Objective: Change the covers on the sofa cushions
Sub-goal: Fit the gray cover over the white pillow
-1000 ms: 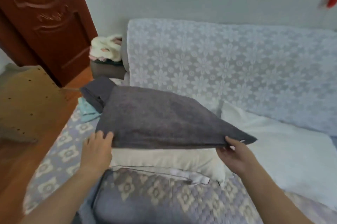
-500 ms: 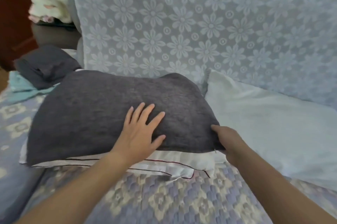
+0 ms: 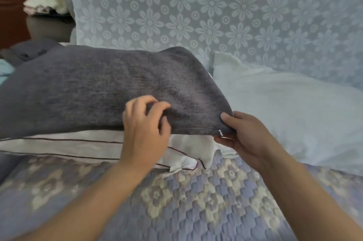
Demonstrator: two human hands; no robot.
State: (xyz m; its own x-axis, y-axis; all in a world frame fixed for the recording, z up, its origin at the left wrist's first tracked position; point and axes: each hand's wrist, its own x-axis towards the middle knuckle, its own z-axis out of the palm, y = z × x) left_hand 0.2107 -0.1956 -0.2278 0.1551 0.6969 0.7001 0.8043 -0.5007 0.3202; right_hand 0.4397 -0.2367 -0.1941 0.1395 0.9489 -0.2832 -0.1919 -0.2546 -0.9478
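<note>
A: Big sofa back under a white lacy flower throw, then a quilted purple and cream seat cover. Anything done yet?

B: Hard to say. Fat dark grey fuzzy cushion lying across the seat, on top of a flat white cloth with thin dark stripes. Grey cover not off yet, going by the look of it. Plain white pillow just beside, on the right, maybe bare already. Folded grey cloth far left, maybe a spare cover. Lots left, probably.

A: And the hands?

B: Right hand at the cushion's near right corner, grip pinching the grey cloth by a tiny white tag, thumb on top, fingers under. Left hand over the near edge, fingers curled, thumb and fingertips nipping a fold of grey cloth. A bit blurry there.

A: Next?

B: Probably hunting for the zip along that edge.
</note>
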